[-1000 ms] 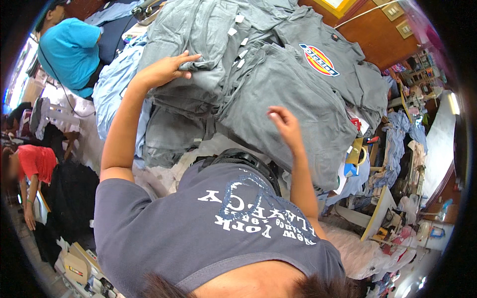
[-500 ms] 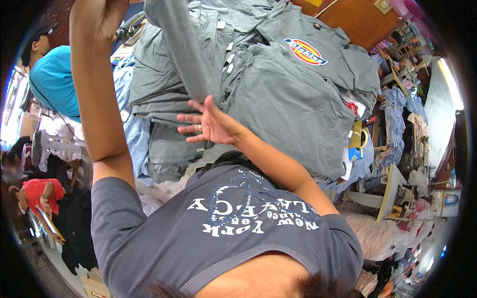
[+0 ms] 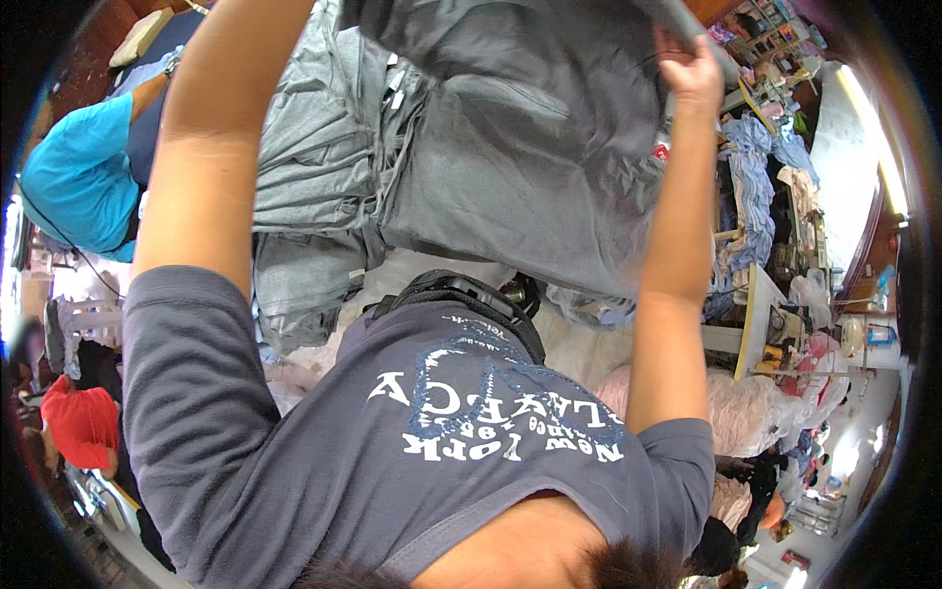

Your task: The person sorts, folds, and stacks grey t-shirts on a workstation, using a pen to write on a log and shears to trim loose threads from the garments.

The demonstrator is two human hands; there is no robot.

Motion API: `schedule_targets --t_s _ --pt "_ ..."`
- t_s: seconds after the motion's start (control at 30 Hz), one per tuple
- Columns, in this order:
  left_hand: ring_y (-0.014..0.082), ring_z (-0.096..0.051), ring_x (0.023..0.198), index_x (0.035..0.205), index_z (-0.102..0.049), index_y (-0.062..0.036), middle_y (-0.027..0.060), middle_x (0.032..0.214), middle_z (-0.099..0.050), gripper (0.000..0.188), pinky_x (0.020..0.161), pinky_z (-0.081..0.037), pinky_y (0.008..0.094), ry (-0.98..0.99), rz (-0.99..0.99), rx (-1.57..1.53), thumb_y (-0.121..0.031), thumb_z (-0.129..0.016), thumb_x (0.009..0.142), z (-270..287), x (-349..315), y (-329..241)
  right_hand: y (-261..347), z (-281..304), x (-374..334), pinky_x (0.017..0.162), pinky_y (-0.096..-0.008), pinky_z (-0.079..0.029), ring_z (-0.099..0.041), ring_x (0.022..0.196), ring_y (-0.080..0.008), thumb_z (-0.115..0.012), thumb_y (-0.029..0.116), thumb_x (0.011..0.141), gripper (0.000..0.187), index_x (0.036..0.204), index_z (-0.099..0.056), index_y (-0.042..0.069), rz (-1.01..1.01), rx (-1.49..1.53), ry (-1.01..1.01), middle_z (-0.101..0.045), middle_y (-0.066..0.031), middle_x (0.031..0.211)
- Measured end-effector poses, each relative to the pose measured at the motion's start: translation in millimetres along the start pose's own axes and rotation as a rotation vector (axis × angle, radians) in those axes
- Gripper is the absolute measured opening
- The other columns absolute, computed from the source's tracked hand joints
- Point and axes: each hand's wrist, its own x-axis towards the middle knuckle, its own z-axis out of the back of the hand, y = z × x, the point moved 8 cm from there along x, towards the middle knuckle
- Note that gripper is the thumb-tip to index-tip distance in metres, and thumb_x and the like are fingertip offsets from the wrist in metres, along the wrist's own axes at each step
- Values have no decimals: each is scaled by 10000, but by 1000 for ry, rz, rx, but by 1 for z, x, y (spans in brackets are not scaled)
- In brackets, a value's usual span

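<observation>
A dark grey T-shirt (image 3: 530,49) is spread out across the upper part of the view, blurred by motion. My right hand (image 3: 690,74) is raised at its right side, with the fingers closed on the cloth's edge. My left arm reaches up past the upper edge, so the left hand is out of sight. Beneath the raised garment lies a wide pile of grey T-shirts (image 3: 510,187). More folded grey shirts (image 3: 324,137) with small white tags are stacked to the left.
A person in a turquoise shirt (image 3: 78,177) bends close by on the left. Farther off at lower left is a person in a red shirt (image 3: 80,422). Light blue garments (image 3: 751,187) hang at the right, above pale plastic-wrapped bundles (image 3: 756,412).
My right hand has gone from open near the middle to gripping cloth at the upper right. The grey shirt, a narrow hanging strip before, is now spread wide over the pile.
</observation>
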Motion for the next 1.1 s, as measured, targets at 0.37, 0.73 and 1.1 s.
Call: schedule_targets --t_s 0.37,0.73,1.1 --pt "265 -460 1111 1195 -408 -14 136 1203 -486 412 941 -363 465 -509 482 -118 -308 -421 908 117 -346 77 -19 57 -266 743 -354 -491 -556 938 -190 -572 139 835 274 1100 -524 91 -132 -207 -411 -567 -63 1101" --pt "307 -338 1200 1317 -357 -207 98 1342 -341 538 1000 -223 429 39 -288 1762 -251 -567 824 68 -345 88 -37 42 -281 988 -449 -262 -302 1214 -372 -538 256 850 546 1320 -304 108 488 -1905 -244 -331 -159 1330" --pt "395 -154 1295 1358 -248 -312 97 1429 -190 654 985 -98 620 56 86 2113 -641 -334 800 183 -261 222 -123 130 -147 988 -524 -240 -272 1262 -336 -320 505 882 529 1355 -263 276 222 -2449 -190 -254 -13 1412"
